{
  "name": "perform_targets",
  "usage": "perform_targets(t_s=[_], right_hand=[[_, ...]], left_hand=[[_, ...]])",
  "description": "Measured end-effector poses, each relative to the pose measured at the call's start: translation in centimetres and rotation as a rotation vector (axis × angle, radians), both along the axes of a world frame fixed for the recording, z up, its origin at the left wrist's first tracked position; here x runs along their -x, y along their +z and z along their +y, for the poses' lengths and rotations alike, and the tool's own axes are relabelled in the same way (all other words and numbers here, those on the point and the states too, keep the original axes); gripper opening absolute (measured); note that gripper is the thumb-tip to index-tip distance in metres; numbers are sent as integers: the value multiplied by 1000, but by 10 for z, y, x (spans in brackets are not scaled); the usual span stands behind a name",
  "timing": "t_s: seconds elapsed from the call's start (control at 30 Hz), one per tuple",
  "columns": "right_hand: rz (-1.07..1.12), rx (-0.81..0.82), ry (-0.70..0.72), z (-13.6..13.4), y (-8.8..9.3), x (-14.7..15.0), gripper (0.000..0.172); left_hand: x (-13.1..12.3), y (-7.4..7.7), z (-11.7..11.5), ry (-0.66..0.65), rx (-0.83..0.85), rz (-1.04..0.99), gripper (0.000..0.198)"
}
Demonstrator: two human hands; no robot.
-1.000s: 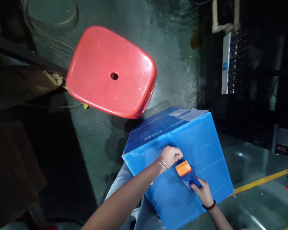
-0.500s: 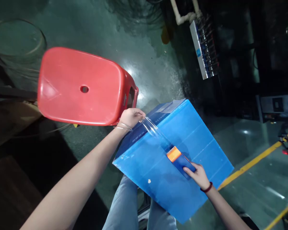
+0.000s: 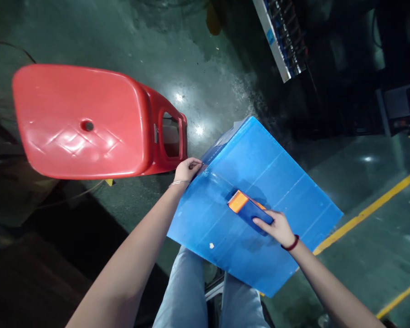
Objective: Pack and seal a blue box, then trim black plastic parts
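A blue box [image 3: 259,168] rests in front of my legs, its broad face turned up. My right hand [image 3: 279,228] is wrapped around a blue and orange tape dispenser [image 3: 251,212] held over that face. Clear tape [image 3: 213,178], faint against the blue, runs from the dispenser toward the box's upper left edge. There my left hand [image 3: 188,169] has its fingers closed on the tape end, against the darker printed side of the box. Its fingertips are partly hidden from view.
A red plastic stool [image 3: 82,105] stands on the green floor just left of the box. A metal-edged rack [image 3: 276,43] is at the upper right. Yellow floor lines [image 3: 369,208] run along the right. My jeans-clad legs [image 3: 182,291] are below the box.
My left hand has brought the tape end down to the box's side. The dispenser has shifted slightly up and left with my right hand. The view has moved, so the stool appears farther left.
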State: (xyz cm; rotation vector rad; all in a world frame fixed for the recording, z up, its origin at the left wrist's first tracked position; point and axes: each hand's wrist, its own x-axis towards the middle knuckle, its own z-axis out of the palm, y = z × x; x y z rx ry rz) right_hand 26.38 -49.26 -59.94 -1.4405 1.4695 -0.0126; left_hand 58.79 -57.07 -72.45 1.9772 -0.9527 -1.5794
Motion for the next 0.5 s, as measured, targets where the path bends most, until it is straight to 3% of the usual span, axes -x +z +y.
perform_targets(t_s=[0.17, 0.3, 0.43, 0.5], right_hand=[[-21, 27, -21, 6, -6, -4, 53], [-24, 31, -28, 10, -10, -7, 39], [-25, 35, -27, 10, -11, -13, 35], [-24, 36, -27, 8, -11, -15, 35]], left_hand=[[-11, 2, -1, -120, -13, -79, 29], [-14, 6, -15, -314, -24, -220, 27], [-10, 10, -36, -528, -53, -394, 71], [-12, 14, -44, -620, -105, -499, 80]])
